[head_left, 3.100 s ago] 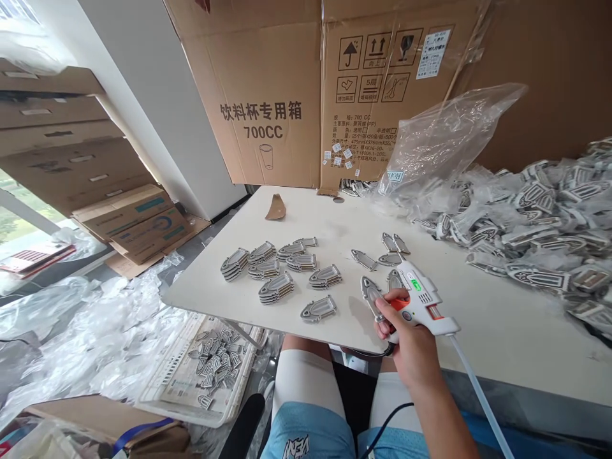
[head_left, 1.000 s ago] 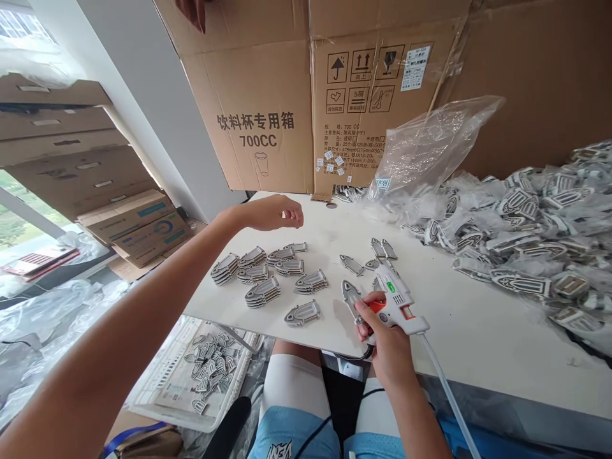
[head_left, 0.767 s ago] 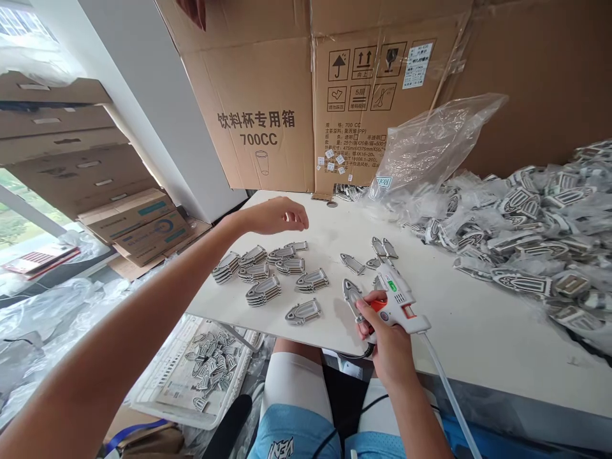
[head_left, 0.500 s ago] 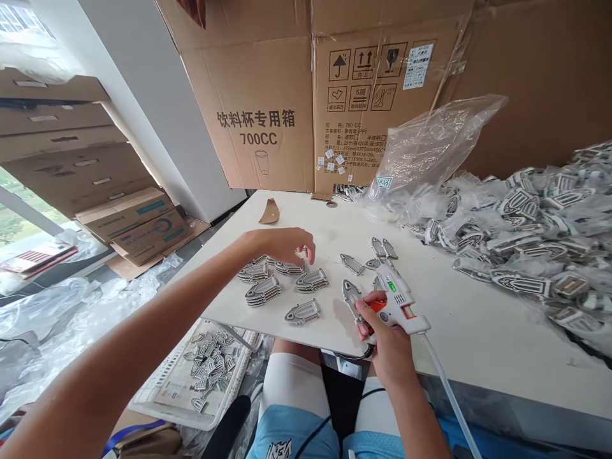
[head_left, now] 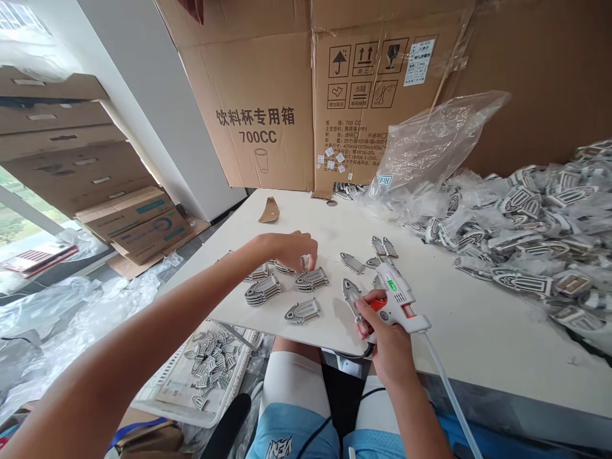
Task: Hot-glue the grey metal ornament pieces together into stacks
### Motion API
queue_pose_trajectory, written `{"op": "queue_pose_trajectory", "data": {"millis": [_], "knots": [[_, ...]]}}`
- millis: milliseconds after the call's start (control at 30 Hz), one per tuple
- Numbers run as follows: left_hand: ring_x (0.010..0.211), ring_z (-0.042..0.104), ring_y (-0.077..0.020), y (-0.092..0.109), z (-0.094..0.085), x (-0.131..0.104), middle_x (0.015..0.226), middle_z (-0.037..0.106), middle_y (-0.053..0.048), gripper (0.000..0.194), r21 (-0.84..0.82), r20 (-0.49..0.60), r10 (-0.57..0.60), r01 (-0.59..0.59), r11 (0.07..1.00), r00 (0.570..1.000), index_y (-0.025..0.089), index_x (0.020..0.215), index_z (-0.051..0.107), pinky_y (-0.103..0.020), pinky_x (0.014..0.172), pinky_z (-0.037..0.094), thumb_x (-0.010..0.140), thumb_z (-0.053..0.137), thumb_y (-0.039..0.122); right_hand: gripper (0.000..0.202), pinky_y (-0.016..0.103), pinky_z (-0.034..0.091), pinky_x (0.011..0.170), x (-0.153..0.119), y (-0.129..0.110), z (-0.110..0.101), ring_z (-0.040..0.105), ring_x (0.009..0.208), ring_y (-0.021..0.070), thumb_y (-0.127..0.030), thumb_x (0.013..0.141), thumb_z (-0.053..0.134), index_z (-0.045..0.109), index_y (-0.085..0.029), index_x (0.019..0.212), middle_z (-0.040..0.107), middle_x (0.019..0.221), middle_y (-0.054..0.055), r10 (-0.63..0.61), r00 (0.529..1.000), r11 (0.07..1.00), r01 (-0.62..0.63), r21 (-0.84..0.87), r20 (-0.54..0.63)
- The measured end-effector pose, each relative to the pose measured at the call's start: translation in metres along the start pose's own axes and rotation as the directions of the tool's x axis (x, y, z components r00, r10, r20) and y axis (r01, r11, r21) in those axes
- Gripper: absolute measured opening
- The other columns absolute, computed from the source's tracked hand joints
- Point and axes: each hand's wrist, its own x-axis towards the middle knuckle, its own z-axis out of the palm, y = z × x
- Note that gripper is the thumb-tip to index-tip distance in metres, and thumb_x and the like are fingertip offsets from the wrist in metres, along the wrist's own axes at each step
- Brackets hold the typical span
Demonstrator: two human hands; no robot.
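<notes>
My right hand [head_left: 385, 338] is wrapped round a white hot glue gun [head_left: 394, 290] with an orange trigger; a long glue stick [head_left: 449, 389] runs out of its back. Against the fingers of that hand is a grey shield-shaped metal piece [head_left: 351, 294]; whether it is gripped too, I cannot tell. My left hand [head_left: 292, 250] bends down over a stack of such pieces [head_left: 312, 280], its fingers closed and partly hiding what is at their tips. Nearby are another stack [head_left: 262, 291] and a low pair of pieces [head_left: 303, 311]. Several pieces [head_left: 352, 262] lie beyond the gun's nozzle.
On the right of the white table [head_left: 459, 331] lies a heap of plastic-wrapped metal pieces [head_left: 521, 223]. A large carton [head_left: 268, 76] stands behind, with a clear bag [head_left: 440, 140] before it. Below left is a white basket [head_left: 215, 414] holding more pieces.
My left hand has lowered and moved slightly right, nearer the stack, with its fingers drawn closer together. My right hand and the glue gun have stayed almost still.
</notes>
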Motion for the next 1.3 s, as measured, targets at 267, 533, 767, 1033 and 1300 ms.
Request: {"op": "queue_pose_trajectory", "data": {"millis": [267,533,767,1033,1300], "knots": [[0.108,0.062,-0.0263,0.003,-0.001,0.004,0.104,0.079,-0.004,0.012,-0.003,0.023,-0.024,0.024,1.000,0.999,0.026,0.080,0.077,-0.047,0.117,0.030,0.073,0.068,0.024,0.039,0.021,0.040,0.048,0.000,0.001,0.000,0.044,0.050,0.0066,-0.035,0.072,0.099,0.065,-0.021,0.087,0.051,0.068,-0.008,0.015,1.000,1.000,-0.015,0.006,-0.010],[0.108,0.064,-0.0237,0.004,-0.003,-0.002,0.109,0.080,-0.003,0.014,-0.035,-0.056,0.017,-0.019,0.999,0.998,0.027,0.085,0.080,-0.042,0.115,0.031,0.082,0.067,0.027,0.038,0.022,0.040,0.049,-0.001,-0.002,0.001,0.044,0.052,0.0074,-0.035,0.073,0.099,0.066,-0.022,0.088,0.053,0.069,-0.007,0.018,1.000,1.000,-0.018,0.005,-0.011],[0.110,0.066,-0.0224,0.009,-0.012,-0.018,0.112,0.079,-0.004,0.013,-0.053,-0.179,0.039,-0.049,0.997,0.983,0.025,0.090,0.080,-0.041,0.112,0.033,0.088,0.068,0.031,0.039,0.023,0.041,0.049,-0.002,-0.003,0.002,0.044,0.051,0.0075,-0.038,0.071,0.100,0.067,-0.023,0.087,0.052,0.068,-0.007,0.016,1.000,1.000,-0.016,-0.002,-0.016],[0.106,0.069,-0.0220,0.040,-0.025,-0.052,0.108,0.081,-0.001,0.016,-0.098,-0.397,0.050,-0.097,0.990,0.916,0.027,0.095,0.082,-0.043,0.113,0.037,0.096,0.067,0.032,0.041,0.022,0.042,0.048,-0.001,-0.002,0.001,0.045,0.050,0.0070,-0.039,0.071,0.100,0.066,-0.023,0.088,0.053,0.067,-0.008,0.007,1.000,1.000,-0.007,-0.009,-0.024],[0.089,0.076,-0.0215,0.074,-0.026,-0.102,0.096,0.083,-0.005,0.007,-0.524,-0.619,0.107,-0.511,0.681,0.778,0.029,0.095,0.086,-0.038,0.085,0.059,0.091,0.080,0.030,0.041,0.023,0.042,0.046,-0.002,-0.001,0.001,0.046,0.049,0.0076,-0.038,0.071,0.100,0.065,-0.023,0.086,0.055,0.067,-0.007,-0.026,0.999,0.999,0.025,-0.035,-0.036]]}}
